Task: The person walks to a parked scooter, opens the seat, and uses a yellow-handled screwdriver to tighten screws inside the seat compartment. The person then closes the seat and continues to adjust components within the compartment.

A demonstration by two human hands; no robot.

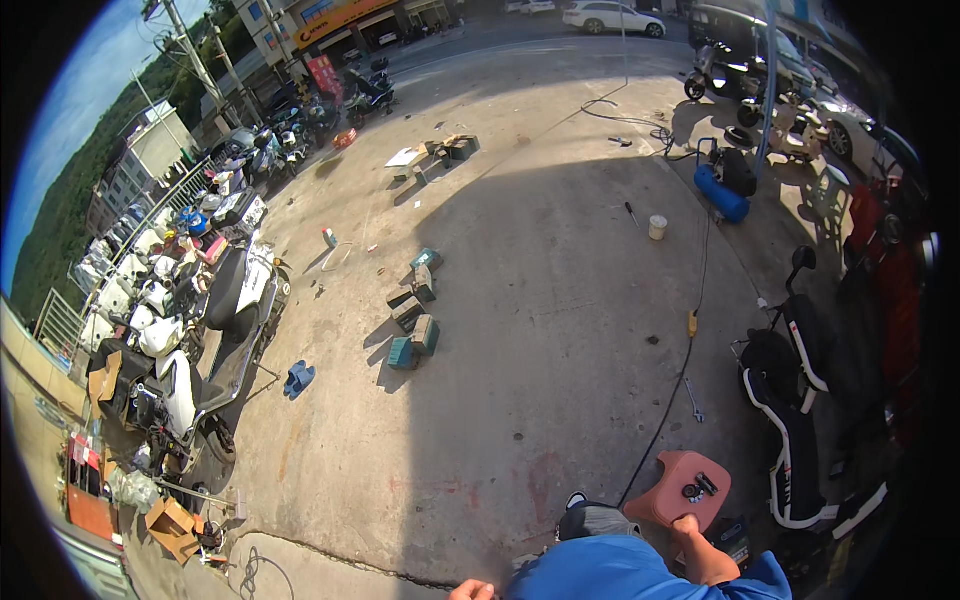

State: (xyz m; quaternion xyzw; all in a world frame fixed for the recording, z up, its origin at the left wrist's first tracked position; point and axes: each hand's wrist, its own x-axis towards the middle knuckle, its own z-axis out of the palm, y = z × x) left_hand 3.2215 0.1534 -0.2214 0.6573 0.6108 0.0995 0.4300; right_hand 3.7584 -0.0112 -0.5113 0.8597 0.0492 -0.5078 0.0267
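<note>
My right hand (687,524) is closed on the near edge of a pink plastic stool (655,498), the arm reaching down from a blue sleeve. On the stool's seat lie small dark round parts (692,493) and a short black cylinder (707,484), their exact kind too small to tell. My left hand (472,591) just enters at the lower edge, left of my blue shirt. Most of it is cut off, so its grip is hidden. Beside the stool, an open-end wrench (694,400) lies on the concrete.
A black-and-white scooter body (785,420) stands to the right. A cable with a yellow connector (692,323) runs along the ground toward a blue air compressor (722,190). Green batteries (403,352) and blue slippers (299,379) lie left; a scooter (190,390) is parked beyond.
</note>
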